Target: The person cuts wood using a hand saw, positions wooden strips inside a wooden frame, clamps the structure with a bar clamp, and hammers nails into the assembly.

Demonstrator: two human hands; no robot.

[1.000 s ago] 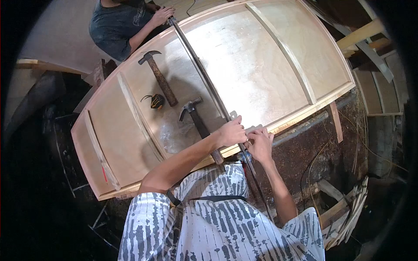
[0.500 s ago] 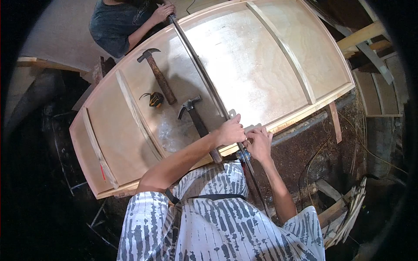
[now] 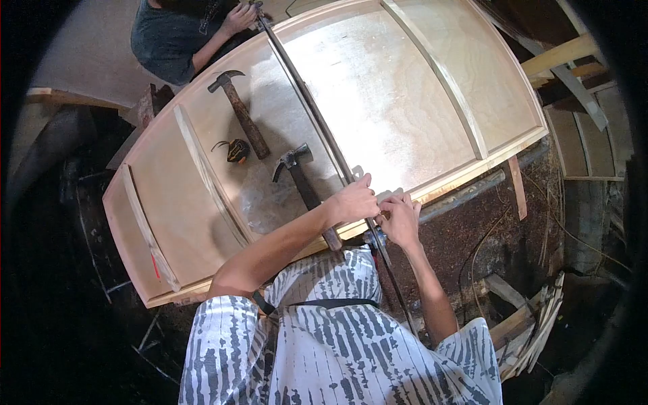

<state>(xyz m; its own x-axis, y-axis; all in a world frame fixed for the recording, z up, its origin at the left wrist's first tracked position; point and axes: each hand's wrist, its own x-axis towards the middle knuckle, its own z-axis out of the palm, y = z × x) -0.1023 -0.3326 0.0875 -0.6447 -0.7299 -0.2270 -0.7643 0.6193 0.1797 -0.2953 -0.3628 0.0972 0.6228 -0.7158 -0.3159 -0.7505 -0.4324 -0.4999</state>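
Observation:
A long dark metal bar lies across a wooden framed panel and runs past its near edge. Around the bar near that edge, my left hand has its fingers closed. Just right of it, my right hand is pinched at the panel's edge beside the bar; what is between its fingers is too small to make out. One hammer lies left of my left hand, its handle end over the near edge. A second hammer and a black and yellow tape measure lie farther left.
Across the panel, a co-worker has a hand at the bar's far end. Wooden slats cross the panel. A red pencil-like object is at the left slat. Wood strips are stacked at lower right.
The view has shifted slightly, so the panel and tools sit a little farther left. The co-worker's hand has moved slightly at the bar's far end. My hands stay nearly in place.

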